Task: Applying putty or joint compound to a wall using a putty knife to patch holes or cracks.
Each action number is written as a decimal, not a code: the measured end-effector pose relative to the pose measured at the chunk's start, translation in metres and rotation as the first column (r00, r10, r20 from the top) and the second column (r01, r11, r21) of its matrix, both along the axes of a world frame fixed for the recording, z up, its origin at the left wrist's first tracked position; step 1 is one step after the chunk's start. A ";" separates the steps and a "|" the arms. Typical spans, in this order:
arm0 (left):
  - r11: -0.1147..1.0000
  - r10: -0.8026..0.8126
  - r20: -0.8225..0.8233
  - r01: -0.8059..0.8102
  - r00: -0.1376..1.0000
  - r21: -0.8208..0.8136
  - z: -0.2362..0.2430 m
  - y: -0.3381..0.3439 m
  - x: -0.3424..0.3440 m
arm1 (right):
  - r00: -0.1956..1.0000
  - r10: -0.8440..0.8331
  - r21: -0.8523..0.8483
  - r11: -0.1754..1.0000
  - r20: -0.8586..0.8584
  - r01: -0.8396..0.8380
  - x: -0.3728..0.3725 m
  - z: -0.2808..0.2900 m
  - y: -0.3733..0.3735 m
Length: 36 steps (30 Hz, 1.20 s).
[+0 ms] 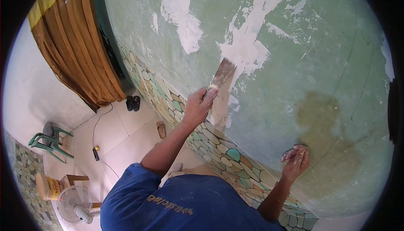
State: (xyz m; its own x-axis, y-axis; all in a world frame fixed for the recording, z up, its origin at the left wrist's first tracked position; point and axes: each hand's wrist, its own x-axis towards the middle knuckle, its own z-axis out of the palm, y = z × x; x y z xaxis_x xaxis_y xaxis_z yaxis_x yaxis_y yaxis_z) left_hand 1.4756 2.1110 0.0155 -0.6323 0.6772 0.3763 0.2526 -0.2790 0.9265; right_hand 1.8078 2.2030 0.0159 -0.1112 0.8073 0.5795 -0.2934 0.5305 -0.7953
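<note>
My left hand (198,106) is closed around the handle of a putty knife (223,73). Its wide, putty-smeared metal blade points up and lies at the lower part of a white putty patch (248,48) on the green wall (273,88). Below the blade, a pale smooth strip of putty (221,104) runs down toward the stone-pattern border. My right hand (296,161) is held near the wall beside a damp-looking brownish stain (332,146). White smears cover its loosely bent fingers, which are partly apart, and no object shows in them.
A stone-patterned border (233,155) runs along the wall's foot. At left are a brown curtain (78,41), a green chair (52,140), a fan (75,205), a yellow bucket (50,186) and a cable (96,153). Dark slippers (133,103) and a brown shoe (160,130) lie on the tiles.
</note>
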 end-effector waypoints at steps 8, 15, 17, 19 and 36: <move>0.999 -0.045 0.089 0.046 0.995 -0.007 0.016 -0.001 0.008 | 1.000 -0.016 0.023 1.000 0.026 0.015 0.001 -0.002 0.000; 1.000 -0.008 -0.112 0.007 0.994 -0.011 0.047 0.014 0.001 | 1.000 0.002 -0.011 1.000 0.003 -0.002 0.000 0.000 -0.002; 0.997 -0.065 -0.044 0.067 0.997 0.044 0.058 0.020 0.003 | 1.000 0.000 -0.010 1.000 -0.008 0.000 0.001 -0.001 0.000; 0.998 -0.052 -0.034 0.053 0.998 0.025 0.061 0.015 0.007 | 1.000 0.010 -0.011 1.000 -0.014 -0.010 0.001 -0.002 0.002; 0.988 -0.068 -0.004 0.068 0.998 0.139 0.053 0.020 0.017 | 0.999 0.034 -0.008 0.999 0.038 -0.034 0.007 -0.003 0.001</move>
